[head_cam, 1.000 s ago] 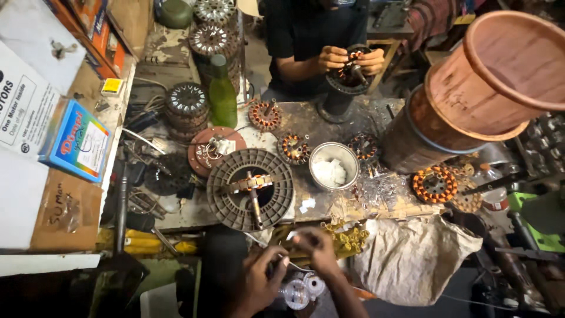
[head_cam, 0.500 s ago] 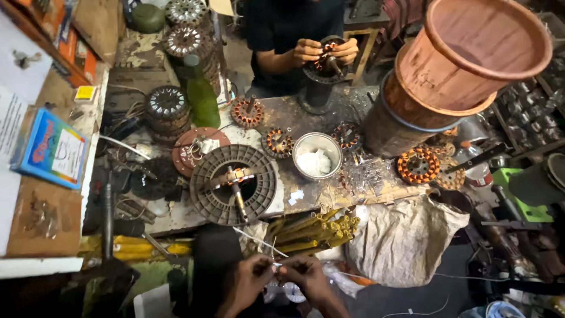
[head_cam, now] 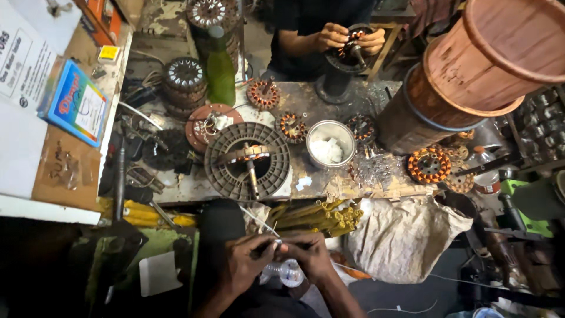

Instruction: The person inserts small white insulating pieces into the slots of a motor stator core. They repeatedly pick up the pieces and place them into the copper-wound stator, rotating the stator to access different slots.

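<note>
Below the workbench's (head_cam: 194, 188) near edge, my left hand (head_cam: 244, 265) and right hand (head_cam: 309, 256) pinch together on a thin wire (head_cam: 259, 222). I judge it light, springy and easily kinked, best gripped close to its end.

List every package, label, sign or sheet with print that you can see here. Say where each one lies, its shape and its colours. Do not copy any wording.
Blue box: flat rectangle on the left brown board, white panel, red script.
White printed sheet: far left, beside the box, dark lettering.
Small yellow pad: upper left, square.
Orange-red carton: top left corner, partly cut off.
</note>
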